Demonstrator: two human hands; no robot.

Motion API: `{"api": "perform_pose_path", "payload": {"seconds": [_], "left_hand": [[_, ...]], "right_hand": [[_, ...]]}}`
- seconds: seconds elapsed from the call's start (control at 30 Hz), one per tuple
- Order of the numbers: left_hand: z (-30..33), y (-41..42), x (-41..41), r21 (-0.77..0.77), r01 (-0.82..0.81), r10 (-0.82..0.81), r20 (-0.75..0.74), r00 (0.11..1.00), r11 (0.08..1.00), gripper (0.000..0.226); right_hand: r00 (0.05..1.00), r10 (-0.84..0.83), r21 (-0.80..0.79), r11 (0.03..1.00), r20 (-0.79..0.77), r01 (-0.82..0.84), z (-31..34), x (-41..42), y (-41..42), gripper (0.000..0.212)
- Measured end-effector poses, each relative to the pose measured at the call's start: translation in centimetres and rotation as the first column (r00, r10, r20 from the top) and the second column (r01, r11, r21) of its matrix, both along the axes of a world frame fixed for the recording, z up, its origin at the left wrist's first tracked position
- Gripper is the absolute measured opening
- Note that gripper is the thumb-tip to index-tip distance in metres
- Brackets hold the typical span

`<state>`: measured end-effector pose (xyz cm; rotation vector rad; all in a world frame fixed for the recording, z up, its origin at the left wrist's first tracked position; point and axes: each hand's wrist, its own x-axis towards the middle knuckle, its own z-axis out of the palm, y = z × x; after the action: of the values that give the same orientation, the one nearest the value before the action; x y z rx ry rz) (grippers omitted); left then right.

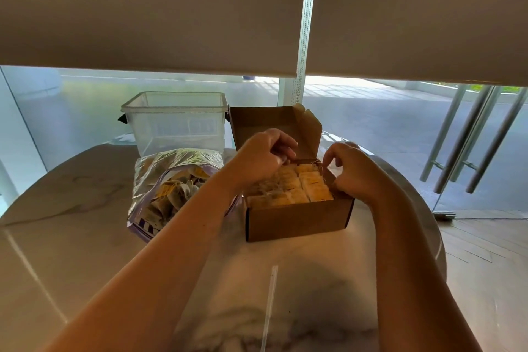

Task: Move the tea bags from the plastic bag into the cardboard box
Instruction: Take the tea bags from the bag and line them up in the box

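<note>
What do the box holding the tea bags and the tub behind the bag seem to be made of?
Box: plain brown cardboard, matte, with folded flaps. Tub: clear, glossy, apparently rigid plastic; the window shows through its walls.

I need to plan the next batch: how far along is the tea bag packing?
Done: the cardboard box already holds neat rows of tea bags. In hand: the left hand and right hand work at the box's far end, fingers curled at bags or strings there. Left: the plastic bag still holds many loose tea bags.
</note>
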<state>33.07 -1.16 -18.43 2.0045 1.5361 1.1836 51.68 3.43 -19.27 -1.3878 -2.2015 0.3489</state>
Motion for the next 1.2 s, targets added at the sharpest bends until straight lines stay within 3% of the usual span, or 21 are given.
{"api": "perform_pose_path", "payload": {"seconds": [0.07, 0.3, 0.47, 0.53, 0.63, 0.7, 0.77, 0.9, 0.97, 1.07, 1.13, 1.2], "left_hand": [[0.4, -1.5, -0.8, 0.079, -0.040, 0.035, 0.065, 0.997, 0.996, 0.025], [-0.7, -6.1, -3.7, 0.220, -0.235, 0.231, 0.046, 0.972, 0.947, 0.021], [-0.9, -9.3, -6.5, 0.399, -0.301, 0.349, -0.053, 0.935, 0.866, 0.012], [-1.2, -10.2, -7.8, 0.481, -0.291, 0.404, -0.149, 0.903, 0.827, 0.022], [-1.7, -10.7, -9.3, 0.485, -0.382, 0.496, -0.129, 0.859, 0.787, 0.025], [-2.1, -10.9, -9.9, 0.460, -0.448, 0.530, -0.059, 0.846, 0.766, 0.024], [-2.4, -10.6, -10.2, 0.440, -0.478, 0.524, 0.018, 0.851, 0.760, 0.027], [-2.8, -10.2, -10.6, 0.420, -0.492, 0.520, 0.055, 0.853, 0.763, 0.040], [-3.1, -10.1, -10.9, 0.450, -0.476, 0.510, 0.054, 0.859, 0.755, 0.042], [-3.4, -9.9, -11.3, 0.486, -0.467, 0.516, 0.039, 0.856, 0.738, 0.043], [-3.4, -9.9, -11.2, 0.495, -0.468, 0.520, 0.038, 0.854, 0.733, 0.044], [-3.5, -9.9, -11.2, 0.512, -0.462, 0.525, 0.026, 0.851, 0.724, 0.044]], "right_hand": [[0.999, -0.033, -0.014, 0.999, -0.009, 0.032, -0.3, -0.1, 0.0, 0.033], [0.995, -0.099, -0.083, 0.991, 0.014, 0.100, -0.7, -0.4, -0.4, 0.030], [0.985, -0.171, 0.034, 0.984, -0.024, 0.172, -1.5, -1.0, -0.8, 0.019], [0.979, -0.203, 0.051, 0.978, -0.035, 0.205, -1.5, -0.9, -1.0, 0.016], [0.958, -0.272, 0.139, 0.949, -0.089, 0.282, -1.2, -1.3, -1.5, 0.018], [0.969, -0.181, 0.208, 0.954, -0.169, 0.215, -0.6, -2.7, -2.6, 0.017], [0.961, 0.027, 0.191, 0.981, -0.274, 0.027, 0.3, -4.9, -4.9, 0.013], [0.860, 0.351, -0.051, 0.917, -0.371, -0.397, 1.3, -9.8, -10.3, 0.013], [0.865, 0.425, -0.160, 0.865, -0.265, -0.475, 0.6, -12.2, -11.7, 0.017], [0.880, 0.474, -0.147, 0.869, -0.025, -0.472, -0.6, -15.4, -12.1, 0.031], [0.909, 0.410, -0.078, 0.911, 0.070, -0.405, -1.2, -16.9, -11.6, 0.037], [0.952, 0.297, -0.028, 0.955, 0.072, -0.295, -1.9, -18.1, -10.7, 0.040]]}}
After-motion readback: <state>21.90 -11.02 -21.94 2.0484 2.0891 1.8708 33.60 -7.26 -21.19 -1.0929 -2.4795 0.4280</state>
